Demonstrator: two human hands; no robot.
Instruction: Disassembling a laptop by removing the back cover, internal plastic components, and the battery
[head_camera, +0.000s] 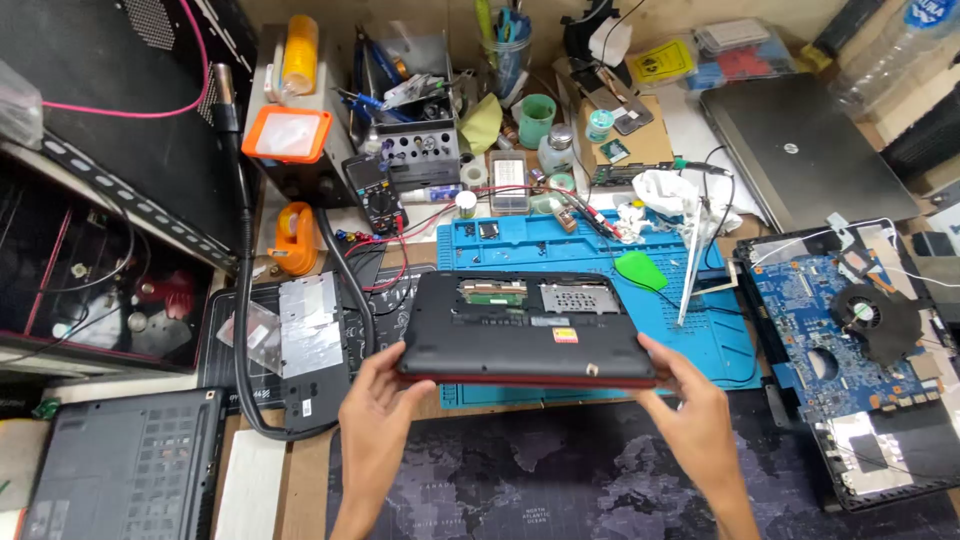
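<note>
A small black laptop with a red edge is held bottom-side up above the bench, with open compartments showing along its far side. My left hand grips its near left corner from below. My right hand grips the near right corner. The laptop hovers over the near edge of a blue work mat and a dark desk mat printed with a world map.
A bare blue motherboard with a fan lies at right, a closed grey laptop behind it. A black laptop base sits at lower left. A multimeter, tool rack, green pry pick and tweezers crowd the back.
</note>
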